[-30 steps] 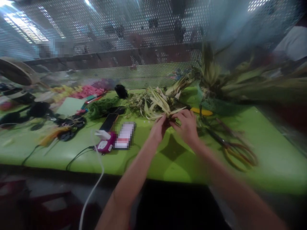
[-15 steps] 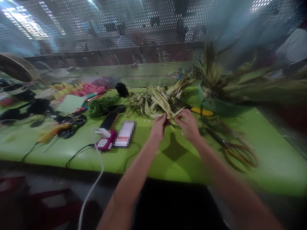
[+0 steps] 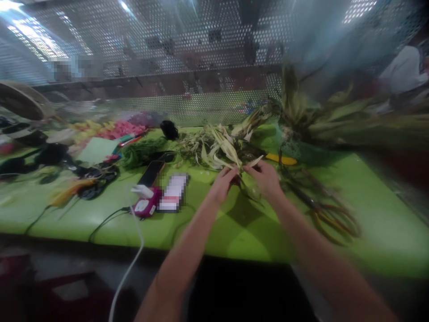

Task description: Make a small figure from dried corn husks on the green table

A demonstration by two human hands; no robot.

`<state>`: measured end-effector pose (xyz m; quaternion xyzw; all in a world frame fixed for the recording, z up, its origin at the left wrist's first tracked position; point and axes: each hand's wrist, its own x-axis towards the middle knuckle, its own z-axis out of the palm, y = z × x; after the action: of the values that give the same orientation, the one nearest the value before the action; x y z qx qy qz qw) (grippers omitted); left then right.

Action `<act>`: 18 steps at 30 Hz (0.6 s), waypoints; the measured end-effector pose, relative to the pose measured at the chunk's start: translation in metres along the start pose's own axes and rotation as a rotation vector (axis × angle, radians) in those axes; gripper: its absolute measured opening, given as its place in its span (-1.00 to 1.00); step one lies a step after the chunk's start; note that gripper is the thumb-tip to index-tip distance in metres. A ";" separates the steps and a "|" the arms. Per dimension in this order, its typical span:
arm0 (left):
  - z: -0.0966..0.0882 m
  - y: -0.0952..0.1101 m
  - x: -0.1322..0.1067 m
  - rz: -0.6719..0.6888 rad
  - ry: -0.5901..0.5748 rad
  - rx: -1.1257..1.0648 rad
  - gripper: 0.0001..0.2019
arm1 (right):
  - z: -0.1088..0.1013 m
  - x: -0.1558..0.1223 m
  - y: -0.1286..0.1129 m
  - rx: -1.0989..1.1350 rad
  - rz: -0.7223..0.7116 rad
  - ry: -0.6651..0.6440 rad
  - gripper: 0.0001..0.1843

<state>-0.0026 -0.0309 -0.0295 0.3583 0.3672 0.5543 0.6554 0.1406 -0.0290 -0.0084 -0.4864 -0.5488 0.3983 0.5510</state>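
Observation:
Both my hands meet over the middle of the bright green table (image 3: pixel 100 223). My left hand (image 3: pixel 221 184) is closed, its fingers pinching a small bundle of pale dried leaf strips (image 3: pixel 241 166). My right hand (image 3: pixel 265 179) is closed on the same bundle from the right side. The strips stick out past my fingers toward a loose heap of pale leaves (image 3: pixel 219 145) just behind them.
Scissors with yellowish handles (image 3: pixel 330 214) lie to the right. A yellow tool (image 3: pixel 282 158) rests behind my right hand. Phones (image 3: pixel 152 172), a pink charger (image 3: pixel 145 205) with white cable, dark cords, pink and yellow flowers (image 3: pixel 110 128) fill the left. Large green fronds (image 3: pixel 335 118) lie right, before a perforated metal screen.
My hands stay together on the leaf bundle and have shifted slightly toward me and downward; the view has tilted a little.

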 end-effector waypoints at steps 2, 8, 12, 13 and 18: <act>0.003 0.001 -0.001 -0.004 0.018 -0.027 -0.77 | 0.001 0.000 0.001 0.021 -0.013 0.020 -0.76; 0.014 0.003 -0.003 -0.018 0.049 -0.111 -0.83 | 0.000 0.001 0.000 0.032 0.024 0.134 -0.77; 0.012 0.001 -0.002 -0.009 0.010 -0.104 -0.81 | -0.007 0.005 -0.001 0.038 0.033 0.144 -0.74; 0.010 -0.001 -0.002 0.005 -0.003 -0.100 -0.81 | -0.009 0.006 0.000 0.034 0.039 0.127 -0.73; -0.004 -0.006 0.005 0.094 0.029 0.057 -0.74 | -0.009 0.009 0.005 0.095 0.060 -0.097 -0.65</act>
<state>-0.0028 -0.0269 -0.0371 0.3853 0.3751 0.5789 0.6129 0.1511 -0.0201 -0.0104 -0.4559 -0.5405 0.4633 0.5342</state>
